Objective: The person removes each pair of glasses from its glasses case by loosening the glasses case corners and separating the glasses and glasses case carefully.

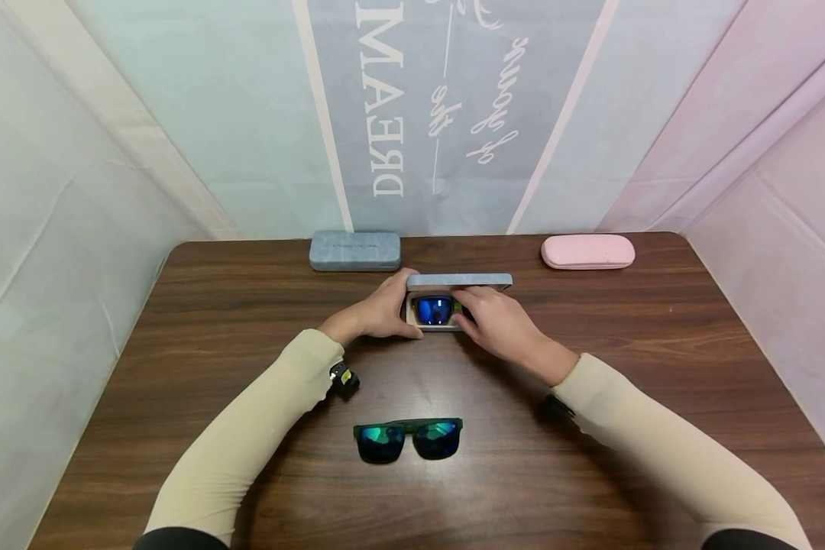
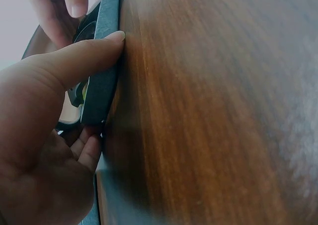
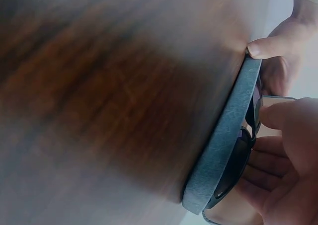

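Observation:
A blue-grey glasses case (image 1: 442, 329) lies open in the middle of the table, its lid (image 1: 459, 281) raised at the back. Inside sit dark sunglasses with blue mirrored lenses (image 1: 434, 310). At the case's left end my left hand (image 1: 383, 308) grips it, thumb (image 2: 92, 56) on the front wall and fingers behind. My right hand (image 1: 500, 321) reaches in from the right, thumb and fingers curled about the sunglasses, covering their right half. Nearer to me on the table are green-framed sunglasses (image 1: 409, 441), which neither hand touches.
A closed blue-grey case (image 1: 354, 252) stands at the table's back edge, left of centre. Farther right along that edge is a closed pink case (image 1: 587, 252). Printed cloth hangs behind the wooden table (image 1: 247, 305).

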`<state>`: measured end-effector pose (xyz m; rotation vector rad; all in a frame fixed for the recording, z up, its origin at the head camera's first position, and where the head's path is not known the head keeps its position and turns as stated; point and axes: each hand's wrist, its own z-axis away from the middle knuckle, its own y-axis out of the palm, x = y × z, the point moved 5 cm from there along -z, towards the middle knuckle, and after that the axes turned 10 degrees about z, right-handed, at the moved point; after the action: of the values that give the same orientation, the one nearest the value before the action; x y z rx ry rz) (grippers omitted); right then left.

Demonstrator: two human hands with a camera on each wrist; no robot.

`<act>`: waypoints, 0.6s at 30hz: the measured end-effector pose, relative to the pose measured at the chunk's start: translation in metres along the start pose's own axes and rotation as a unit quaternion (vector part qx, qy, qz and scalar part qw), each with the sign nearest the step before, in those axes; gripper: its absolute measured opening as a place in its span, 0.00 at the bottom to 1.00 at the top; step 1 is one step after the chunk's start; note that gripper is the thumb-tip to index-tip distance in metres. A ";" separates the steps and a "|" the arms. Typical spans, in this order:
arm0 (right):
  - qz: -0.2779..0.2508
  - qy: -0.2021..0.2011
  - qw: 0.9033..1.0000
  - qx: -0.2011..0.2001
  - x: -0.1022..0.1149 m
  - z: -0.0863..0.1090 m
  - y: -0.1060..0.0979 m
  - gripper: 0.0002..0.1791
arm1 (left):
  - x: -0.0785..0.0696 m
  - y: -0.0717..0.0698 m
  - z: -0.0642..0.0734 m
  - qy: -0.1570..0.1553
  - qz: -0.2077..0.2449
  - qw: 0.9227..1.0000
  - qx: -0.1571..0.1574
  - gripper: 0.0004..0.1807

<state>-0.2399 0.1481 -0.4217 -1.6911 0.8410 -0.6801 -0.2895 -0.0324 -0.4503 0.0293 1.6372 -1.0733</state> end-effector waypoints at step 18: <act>0.025 0.015 0.999 0.020 -0.002 -0.007 0.008 0.17 | 0.001 0.001 -0.001 -0.009 -0.001 1.000 0.003 0.52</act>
<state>-0.2481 0.1446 -0.4278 -1.6225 0.8823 -0.6846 -0.2899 -0.0322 -0.4514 0.0227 1.6172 -1.0768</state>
